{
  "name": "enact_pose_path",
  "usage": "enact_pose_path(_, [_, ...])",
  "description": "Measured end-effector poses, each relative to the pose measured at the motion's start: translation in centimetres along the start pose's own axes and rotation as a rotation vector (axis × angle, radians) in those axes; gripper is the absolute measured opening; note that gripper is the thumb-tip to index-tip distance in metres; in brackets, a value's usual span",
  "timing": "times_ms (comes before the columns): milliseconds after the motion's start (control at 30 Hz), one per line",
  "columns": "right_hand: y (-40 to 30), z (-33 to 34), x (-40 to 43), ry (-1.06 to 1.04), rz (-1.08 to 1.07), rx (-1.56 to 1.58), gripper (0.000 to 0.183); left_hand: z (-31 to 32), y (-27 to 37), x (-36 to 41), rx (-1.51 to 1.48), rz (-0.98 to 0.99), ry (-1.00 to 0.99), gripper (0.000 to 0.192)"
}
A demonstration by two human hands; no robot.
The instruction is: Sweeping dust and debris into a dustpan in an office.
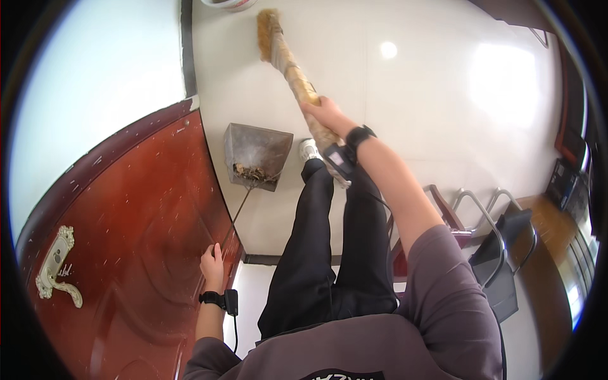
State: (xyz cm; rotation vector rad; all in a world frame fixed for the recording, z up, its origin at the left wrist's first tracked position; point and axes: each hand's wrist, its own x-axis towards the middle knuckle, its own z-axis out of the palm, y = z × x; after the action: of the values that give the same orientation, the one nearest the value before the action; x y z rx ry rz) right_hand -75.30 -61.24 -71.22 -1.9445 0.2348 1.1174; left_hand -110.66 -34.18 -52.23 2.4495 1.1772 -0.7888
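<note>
In my right hand (325,114) is the thick, wrapped handle of a straw broom (292,71). The broom slants up and away from me, its bristle head (267,35) lying over the pale floor near the top of the view. My left hand (212,263) grips the thin metal rod (240,209) of a long-handled dustpan. The grey metal dustpan (259,142) rests on the floor ahead of my left hand, with brown debris (254,172) gathered at its near end. The broom head is apart from the dustpan.
A red wooden door (142,237) with an ornate handle (59,270) stands close on the left. Part of a white tub (230,4) shows at the top. Chairs with metal frames (494,228) stand to the right, beside a wooden surface (546,223). My shoe (309,149) is beside the dustpan.
</note>
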Motion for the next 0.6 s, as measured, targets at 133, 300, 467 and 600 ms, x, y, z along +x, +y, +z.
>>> enact_pose_path(133, [-0.3, 2.5, 1.6, 0.010, 0.058, 0.122, 0.069, -0.4, 0.3, -0.2, 0.099, 0.093, -0.002, 0.037])
enact_pose_path(300, [5.2, -2.8, 0.2, 0.060, 0.125, 0.114, 0.069, -1.0, 2.1, -0.4, 0.198, 0.095, 0.057, 0.037])
enact_pose_path(467, [14.2, -10.3, -5.0, 0.160, 0.222, 0.350, 0.066, -0.9, 7.9, -1.2, 0.230, 0.203, 0.141, 0.040])
enact_pose_path(600, [23.0, -16.0, -12.0, 0.152, 0.315, 0.564, 0.058, 0.1, 13.1, -2.6, 0.210, 0.305, 0.189, 0.041])
